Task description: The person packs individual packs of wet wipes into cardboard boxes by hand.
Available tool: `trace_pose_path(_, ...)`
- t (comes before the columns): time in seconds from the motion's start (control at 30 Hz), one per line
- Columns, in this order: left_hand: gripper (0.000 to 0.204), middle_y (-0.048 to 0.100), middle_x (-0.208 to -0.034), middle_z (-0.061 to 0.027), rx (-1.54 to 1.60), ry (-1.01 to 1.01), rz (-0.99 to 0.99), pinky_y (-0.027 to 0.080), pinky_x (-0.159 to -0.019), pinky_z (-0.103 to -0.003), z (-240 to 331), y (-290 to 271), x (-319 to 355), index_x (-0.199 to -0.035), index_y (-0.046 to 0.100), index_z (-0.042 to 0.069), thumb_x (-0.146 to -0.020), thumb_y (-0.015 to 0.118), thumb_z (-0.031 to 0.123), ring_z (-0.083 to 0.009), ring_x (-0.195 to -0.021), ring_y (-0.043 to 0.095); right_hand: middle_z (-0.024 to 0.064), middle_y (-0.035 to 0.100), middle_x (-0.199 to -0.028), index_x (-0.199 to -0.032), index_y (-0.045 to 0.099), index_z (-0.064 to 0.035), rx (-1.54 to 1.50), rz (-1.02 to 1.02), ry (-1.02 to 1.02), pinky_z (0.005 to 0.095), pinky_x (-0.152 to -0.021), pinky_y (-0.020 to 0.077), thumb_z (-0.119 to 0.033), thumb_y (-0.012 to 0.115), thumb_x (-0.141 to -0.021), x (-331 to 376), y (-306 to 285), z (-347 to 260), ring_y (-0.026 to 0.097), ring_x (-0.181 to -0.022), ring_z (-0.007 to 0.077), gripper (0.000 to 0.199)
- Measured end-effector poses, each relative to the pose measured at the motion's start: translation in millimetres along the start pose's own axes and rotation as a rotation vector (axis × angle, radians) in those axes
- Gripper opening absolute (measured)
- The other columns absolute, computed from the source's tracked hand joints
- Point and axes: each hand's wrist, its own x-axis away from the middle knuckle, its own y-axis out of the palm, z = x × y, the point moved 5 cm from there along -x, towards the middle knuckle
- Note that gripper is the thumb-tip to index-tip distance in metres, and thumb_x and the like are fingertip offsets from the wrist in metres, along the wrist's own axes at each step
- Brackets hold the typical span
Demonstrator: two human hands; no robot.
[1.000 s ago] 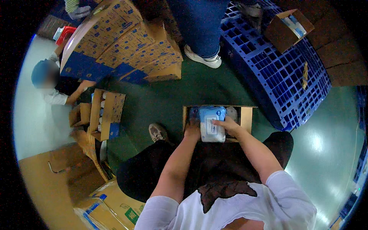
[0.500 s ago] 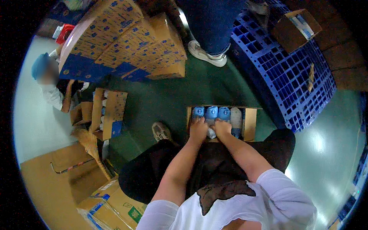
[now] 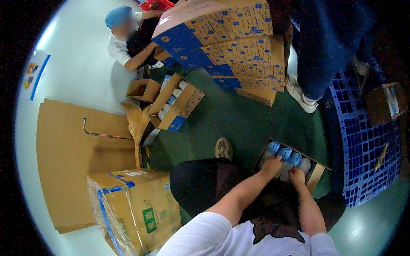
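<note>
An open cardboard box [image 3: 315, 178] stands on the floor between my knees. A row of blue-topped packs [image 3: 285, 153] fills it, with a paler greyish one [image 3: 305, 164] at its right end. My left hand [image 3: 271, 165] is closed, its curled fingers against the near side of the row. Beside it, a little to the right, my right hand [image 3: 297, 176] is closed too, low in front of the pale pack. Whatever lies inside the fingers of either hand is hidden.
Another open box [image 3: 188, 102] of packs stands left, near a straw broom [image 3: 137, 119] and a taped carton [image 3: 158, 209]. Stacked cartons [image 3: 239, 42] rise ahead, where a person in a blue cap [image 3: 121, 47] crouches. Someone's jeans-clad leg [image 3: 329, 47] stands by a blue pallet [image 3: 363, 141].
The view has swung left, so the box and my hands appear further right and lower. My hands have moved slightly apart over the packs.
</note>
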Motion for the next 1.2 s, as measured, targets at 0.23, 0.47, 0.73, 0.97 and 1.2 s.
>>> trace_pose_path(0.23,0.054,0.061,-0.095,-0.0178,0.823,-0.473,-0.266,0.046,-0.077,-0.043,18,-43,-11,-0.100,0.061,0.002,-0.083,0.043,0.050,-0.0348,-0.087,0.058,-0.0009,0.044,-0.062,-0.068,0.049,-0.0031,-0.663,0.086,-0.175,0.0245,-0.054,0.0343,-0.010,0.061,-0.080,80,-116,-41,0.041,-0.060,0.0077,0.018)
trace_pose_path(0.47,0.059,0.061,-0.092,-0.0107,1.876,-0.705,-0.285,0.049,-0.073,-0.033,38,-72,-28,-0.104,0.056,0.004,-0.076,0.058,0.056,-0.0223,-0.081,0.060,0.0070,0.053,-0.095,-0.101,0.045,-0.0062,-1.033,0.151,-0.085,0.0280,-0.078,0.0405,-0.018,0.061,-0.081,78,-151,-41,0.049,-0.090,0.0153,0.028)
trace_pose_path(0.73,0.049,0.059,-0.096,-0.0138,1.269,-0.278,0.622,0.044,-0.078,-0.032,51,-155,-12,-0.103,0.050,-0.004,-0.081,0.062,0.037,-0.0214,-0.087,0.057,0.0130,0.060,-0.093,-0.107,0.044,0.0033,-1.192,0.581,-0.096,0.0303,-0.073,0.0464,-0.032,0.069,-0.075,38,-151,-106,0.057,-0.082,0.0168,0.054)
trace_pose_path(0.97,0.051,0.060,-0.095,-0.0147,1.298,-0.286,0.557,0.045,-0.077,-0.032,54,-154,-10,-0.103,0.051,-0.005,-0.082,0.060,0.040,-0.0218,-0.086,0.057,0.0100,0.060,-0.088,-0.102,0.045,0.0010,-1.233,0.583,-0.039,0.0305,-0.072,0.0474,-0.030,0.073,-0.070,33,-134,-95,0.058,-0.081,0.0172,0.053)
trace_pose_path(1.2,0.064,0.057,-0.106,-0.0173,1.727,-0.488,0.136,0.040,-0.085,-0.034,36,-111,-28,-0.107,0.051,-0.007,-0.089,0.037,0.053,-0.0241,-0.101,0.053,0.0098,0.056,-0.102,-0.118,0.036,-0.0014,-1.269,0.116,-0.057,0.0359,-0.082,0.0468,-0.012,0.079,-0.062,37,-127,-56,0.056,-0.093,0.0202,0.071)
